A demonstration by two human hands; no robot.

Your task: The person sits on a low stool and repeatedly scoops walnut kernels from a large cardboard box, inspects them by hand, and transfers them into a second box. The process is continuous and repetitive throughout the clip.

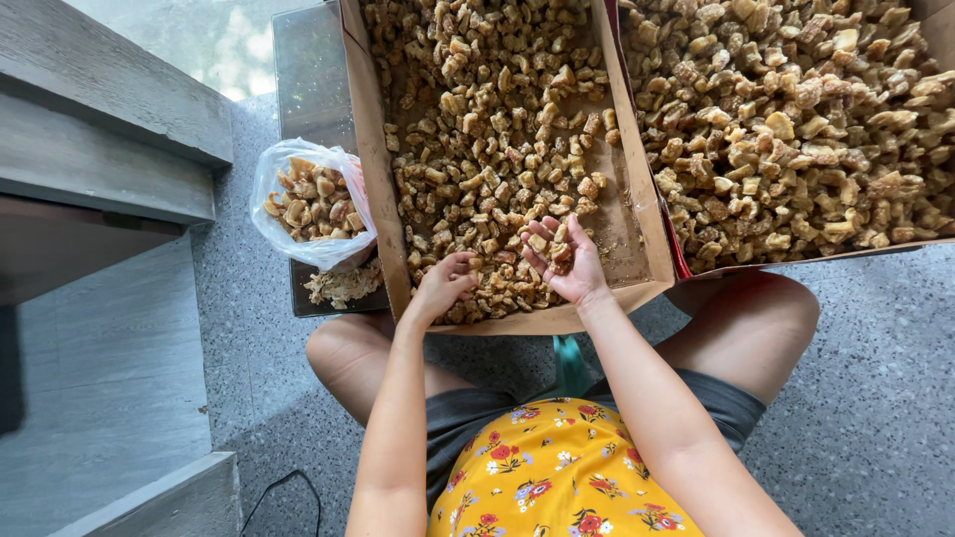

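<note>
Hands work at centre frame over a shallow cardboard tray (370,169) of brown fried pieces (487,129); the right hand (563,261) lies palm up, fingers loosely spread, cupping several pieces; the left hand (444,283) points down, fingertips pinched together on pieces at the tray's near edge; a clear plastic bag (298,199) of pieces sits just left; a second full tray (796,257) fills the upper right.

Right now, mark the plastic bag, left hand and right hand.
plastic bag (310,204), head view, on its filled middle.
left hand (445,283), head view, back of the hand.
right hand (562,261), head view, open palm holding pieces.
</note>
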